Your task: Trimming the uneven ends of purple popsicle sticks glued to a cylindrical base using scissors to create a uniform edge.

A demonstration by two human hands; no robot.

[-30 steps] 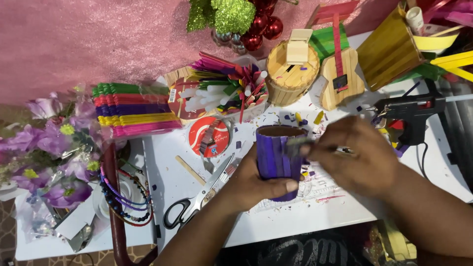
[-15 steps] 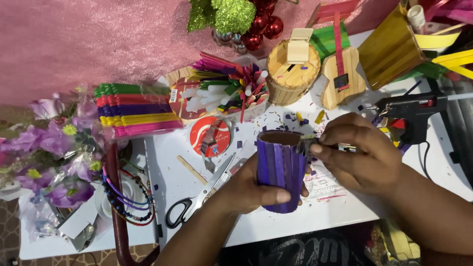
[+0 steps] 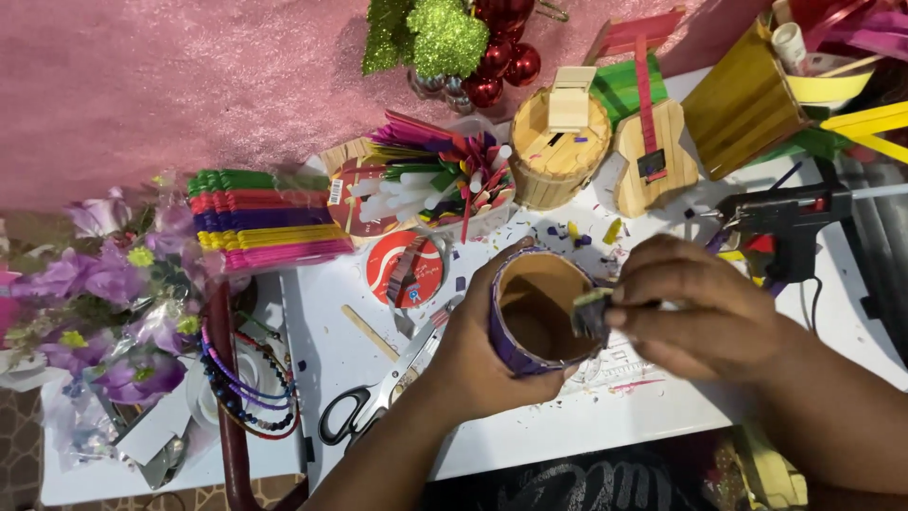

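Two hands work one purple stick-clad cup [image 3: 534,317] at frame centre above the white counter [image 3: 662,416]: left hand [image 3: 473,345] wraps it, right hand [image 3: 705,308] pinches a small dark piece [image 3: 591,317] against its rim. Scissors [image 3: 378,397] lie lower left, glue gun [image 3: 790,218] right.

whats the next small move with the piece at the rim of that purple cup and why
Probably press the small dark piece down onto the rim of the purple cup. The right hand pinches it right at the near edge, while the left hand tilts the cup's open mouth upward, so the piece seems lined up there. I can't tell whether it touches yet.
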